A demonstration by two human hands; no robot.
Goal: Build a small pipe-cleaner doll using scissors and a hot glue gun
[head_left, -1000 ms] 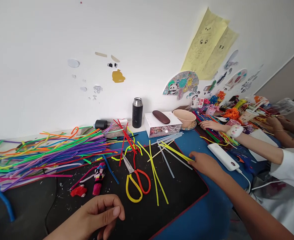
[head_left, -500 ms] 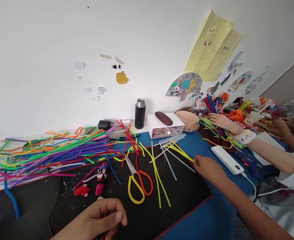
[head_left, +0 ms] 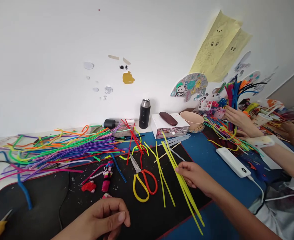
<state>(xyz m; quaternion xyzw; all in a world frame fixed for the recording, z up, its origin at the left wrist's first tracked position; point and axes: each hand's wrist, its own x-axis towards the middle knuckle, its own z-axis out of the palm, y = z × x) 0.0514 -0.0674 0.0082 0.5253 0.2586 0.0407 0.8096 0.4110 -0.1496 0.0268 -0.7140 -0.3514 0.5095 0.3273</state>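
Note:
My right hand (head_left: 197, 176) pinches a bunch of yellow pipe cleaners (head_left: 183, 186), slanting over the right part of the black mat (head_left: 37, 206). More yellow pipe cleaners (head_left: 161, 180) lie crossed on the mat to its left. Scissors (head_left: 142, 181) with one yellow and one red handle rest slightly open in the middle. My left hand (head_left: 109, 216) is loosely curled at the front of the mat, with nothing visible in it. Just beyond it lie a pink, black and white wrapped figure (head_left: 107, 176) and a small red piece (head_left: 88, 186).
A heap of coloured pipe cleaners (head_left: 69, 146) spreads at the left. Along the wall stand a black bottle (head_left: 144, 115), a white box (head_left: 157, 125) and a beige bowl (head_left: 192, 120). A white power bank (head_left: 233, 162) lies right, near a co-worker's hand (head_left: 239, 118) at a pipe-cleaner bundle (head_left: 233, 95).
My right hand has drawn the yellow pipe cleaners left and toward me, off the pale ones. My left hand keeps its curl. The co-worker's dark bundle now stands higher.

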